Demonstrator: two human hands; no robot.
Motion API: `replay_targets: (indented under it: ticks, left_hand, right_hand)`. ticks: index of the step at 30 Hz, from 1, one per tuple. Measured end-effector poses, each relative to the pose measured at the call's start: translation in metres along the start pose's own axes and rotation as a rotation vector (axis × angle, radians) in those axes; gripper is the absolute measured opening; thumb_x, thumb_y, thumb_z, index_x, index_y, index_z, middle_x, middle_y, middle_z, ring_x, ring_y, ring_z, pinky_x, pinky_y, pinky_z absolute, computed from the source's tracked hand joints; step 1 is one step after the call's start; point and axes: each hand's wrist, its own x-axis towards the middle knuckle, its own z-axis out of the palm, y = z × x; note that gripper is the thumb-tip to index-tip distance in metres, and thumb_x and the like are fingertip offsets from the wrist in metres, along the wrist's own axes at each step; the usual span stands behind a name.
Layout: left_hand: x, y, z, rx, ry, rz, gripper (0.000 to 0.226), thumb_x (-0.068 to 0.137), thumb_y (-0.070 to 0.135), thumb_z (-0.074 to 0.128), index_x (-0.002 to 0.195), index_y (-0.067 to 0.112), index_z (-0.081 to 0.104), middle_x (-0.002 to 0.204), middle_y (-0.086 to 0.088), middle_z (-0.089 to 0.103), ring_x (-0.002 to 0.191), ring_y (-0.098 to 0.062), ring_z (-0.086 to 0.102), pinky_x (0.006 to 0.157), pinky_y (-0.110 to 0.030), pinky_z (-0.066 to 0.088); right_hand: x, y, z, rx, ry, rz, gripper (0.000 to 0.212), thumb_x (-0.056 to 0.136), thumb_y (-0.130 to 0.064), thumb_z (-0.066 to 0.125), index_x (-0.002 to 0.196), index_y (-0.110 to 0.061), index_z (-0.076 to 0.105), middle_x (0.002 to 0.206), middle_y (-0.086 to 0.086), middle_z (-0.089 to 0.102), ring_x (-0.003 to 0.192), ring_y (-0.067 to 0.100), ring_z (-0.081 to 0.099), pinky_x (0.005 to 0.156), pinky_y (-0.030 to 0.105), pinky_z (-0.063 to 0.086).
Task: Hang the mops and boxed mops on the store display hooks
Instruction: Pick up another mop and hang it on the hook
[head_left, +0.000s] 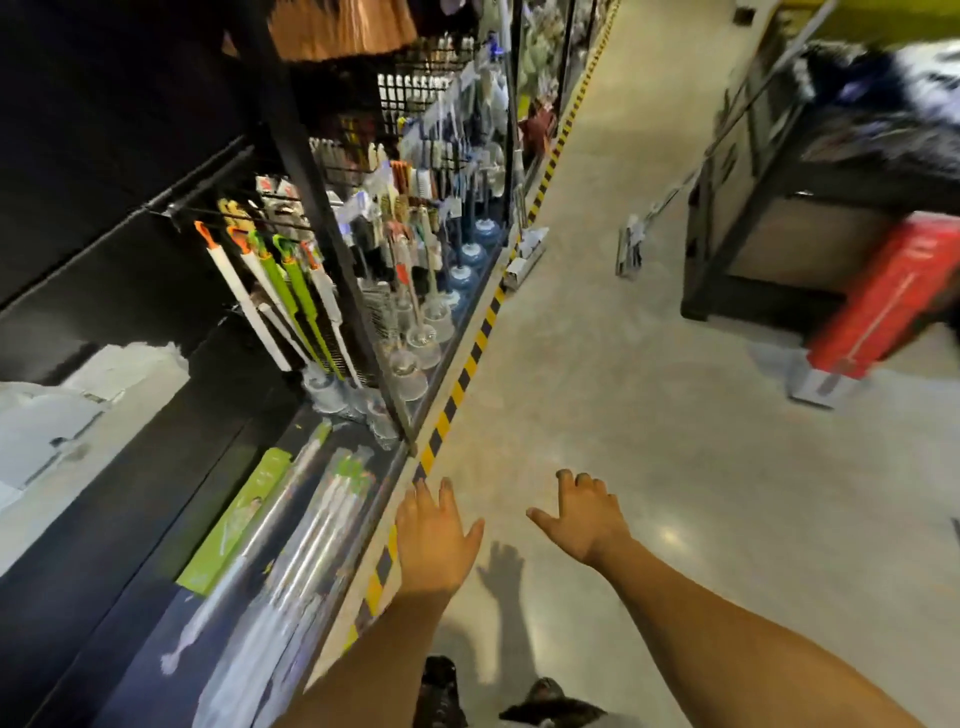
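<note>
Both of my hands reach forward over the aisle floor and hold nothing. My left hand (434, 535) hovers by the striped shelf edge with fingers spread. My right hand (584, 512) is open beside it, thumb out. Several mops (283, 296) with white and green handles hang from display hooks (218, 215) on the left rack. A flat mop (631, 249) leans on the floor further down the aisle against the right-hand stand. A red boxed mop (883, 296) stands tilted at the right. Wrapped boxed mops (239, 525) lie on the low shelf at my left.
A yellow-and-black striped strip (467, 369) runs along the base of the left rack. Brushes and plungers (431, 291) fill the rack beyond the mops. A dark stand (779, 223) with goods occupies the right side. Grey floor (597, 364) lies between.
</note>
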Motion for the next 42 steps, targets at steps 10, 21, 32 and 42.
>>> replay_targets:
  ticks: [10,21,32,42]
  left_hand:
    - [0.021,0.085,0.006,0.057,-0.001,0.107,0.075,0.097,0.06,0.033,0.155,0.016,0.014,0.161,-0.017,0.014,0.149,-0.031,0.013,0.121,-0.04,0.014]
    - [0.171,0.145,-0.014,0.052,-0.018,0.205,0.068,0.079,0.047,0.063,0.132,0.003,0.057,0.131,-0.033,0.054,0.121,-0.048,0.054,0.099,-0.054,0.048]
    - [0.41,0.196,-0.117,0.081,0.002,0.202,0.073,0.097,0.057,0.036,0.154,0.013,0.017,0.16,-0.018,0.018,0.149,-0.034,0.011,0.121,-0.043,0.015]
    - [0.536,0.296,-0.128,0.168,-0.119,0.306,0.072,0.101,0.052,0.032,0.156,0.015,0.006,0.162,-0.022,0.003,0.15,-0.035,0.004,0.122,-0.042,0.005]
  right_hand:
    - [0.007,0.097,-0.018,0.093,0.041,0.094,0.071,0.095,-0.061,0.04,0.143,-0.01,0.032,0.139,0.016,0.045,0.128,0.034,0.042,0.101,0.043,0.039]
    - [0.145,0.121,-0.074,0.193,0.018,0.079,0.07,0.094,-0.056,0.048,0.146,-0.011,0.031,0.141,0.013,0.045,0.129,0.031,0.041,0.102,0.04,0.039]
    - [0.351,0.089,-0.216,0.32,0.124,0.125,0.068,0.095,-0.053,0.05,0.144,-0.009,0.033,0.135,0.015,0.05,0.126,0.031,0.045,0.1,0.039,0.043]
    - [0.467,0.169,-0.258,0.216,-0.038,0.216,0.068,0.094,-0.058,0.046,0.144,-0.013,0.034,0.137,0.011,0.049,0.125,0.03,0.046,0.103,0.041,0.041]
